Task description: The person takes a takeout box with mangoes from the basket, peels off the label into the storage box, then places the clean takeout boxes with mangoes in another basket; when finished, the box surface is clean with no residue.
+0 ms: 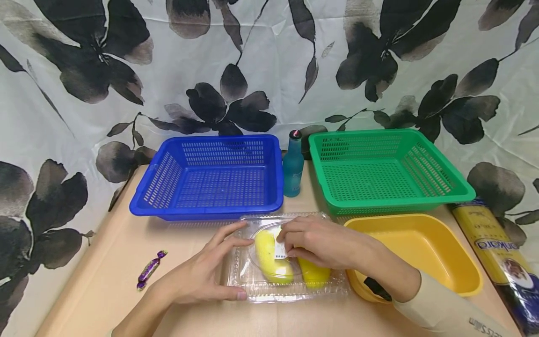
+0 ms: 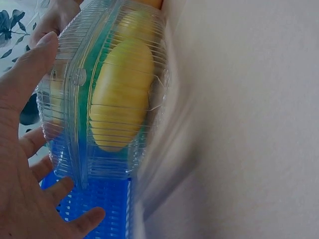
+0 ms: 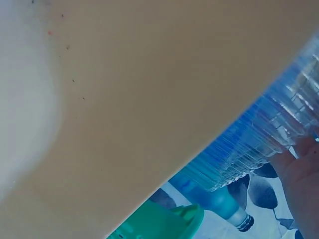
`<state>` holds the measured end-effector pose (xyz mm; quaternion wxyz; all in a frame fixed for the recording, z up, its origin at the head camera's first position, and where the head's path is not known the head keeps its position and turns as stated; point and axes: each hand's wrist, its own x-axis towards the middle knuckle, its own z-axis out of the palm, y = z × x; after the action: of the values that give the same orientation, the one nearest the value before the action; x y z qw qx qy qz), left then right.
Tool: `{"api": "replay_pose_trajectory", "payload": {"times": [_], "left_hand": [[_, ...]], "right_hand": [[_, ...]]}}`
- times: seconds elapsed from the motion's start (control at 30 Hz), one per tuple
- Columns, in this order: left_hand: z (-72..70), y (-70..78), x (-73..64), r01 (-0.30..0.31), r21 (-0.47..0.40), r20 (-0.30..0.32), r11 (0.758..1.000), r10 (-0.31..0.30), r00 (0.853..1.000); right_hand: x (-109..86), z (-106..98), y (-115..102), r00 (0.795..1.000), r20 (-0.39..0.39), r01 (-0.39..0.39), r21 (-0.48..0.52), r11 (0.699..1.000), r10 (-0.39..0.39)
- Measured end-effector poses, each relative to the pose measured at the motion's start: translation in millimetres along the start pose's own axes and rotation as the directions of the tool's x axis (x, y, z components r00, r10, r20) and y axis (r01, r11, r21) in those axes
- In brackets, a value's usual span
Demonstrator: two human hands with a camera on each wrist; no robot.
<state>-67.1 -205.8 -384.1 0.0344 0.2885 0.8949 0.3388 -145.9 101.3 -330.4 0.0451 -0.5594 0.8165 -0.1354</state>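
Note:
A clear plastic clamshell box (image 1: 261,292) lies closed on the table, with two long yellow fruit-like pieces (image 1: 265,257) inside. On its lid is a white label (image 1: 280,252) with small dark print. My right hand (image 1: 313,241) is over the lid, its curled fingers pinching the label's right side and hiding part of it. At the box's left side is my left hand (image 1: 206,267), fingers spread; its thumb lies by the front edge and its fingertips touch the lid's left part. The left wrist view shows the box's ribbed wall (image 2: 122,99) beside the spread left fingers.
Behind the box stand a blue basket (image 1: 206,210), a teal bottle (image 1: 292,171) with a dark cap and a green basket (image 1: 391,201). A yellow basin (image 1: 446,262) is at right, under the right forearm. A purple-wrapped candy (image 1: 149,270) lies left; a yellow-and-blue package (image 1: 497,248) lies far right.

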Motion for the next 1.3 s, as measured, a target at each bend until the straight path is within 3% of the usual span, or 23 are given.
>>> {"api": "replay_pose_trajectory", "payload": {"times": [0.33, 0.53, 0.7, 1.3], "left_hand": [[1.4, -0.9, 0.1, 0.000, -0.014, 0.008, 1.000, 0.000, 1.000], [0.4, -1.8, -0.1, 0.015, -0.031, 0.020, 0.999, -0.014, 1.000], [-0.5, -2.8, 0.2, -0.016, -0.008, 0.007, 1.000, 0.016, 1.000], [-1.3, -3.9, 2.1, -0.037, 0.019, 0.000, 0.999, 0.037, 0.999]], "right_hand": [[-0.5, 0.5, -1.6, 0.997, 0.043, -0.059, 0.059, 0.997, 0.057], [-1.3, 0.4, -2.4, 0.998, 0.025, -0.061, 0.074, 0.995, 0.059], [-1.7, 0.6, -2.7, 0.997, 0.017, -0.075, 0.098, 0.992, 0.073], [-0.5, 0.3, -2.4, 0.999, -0.001, -0.046, 0.068, 0.997, 0.046]]}}
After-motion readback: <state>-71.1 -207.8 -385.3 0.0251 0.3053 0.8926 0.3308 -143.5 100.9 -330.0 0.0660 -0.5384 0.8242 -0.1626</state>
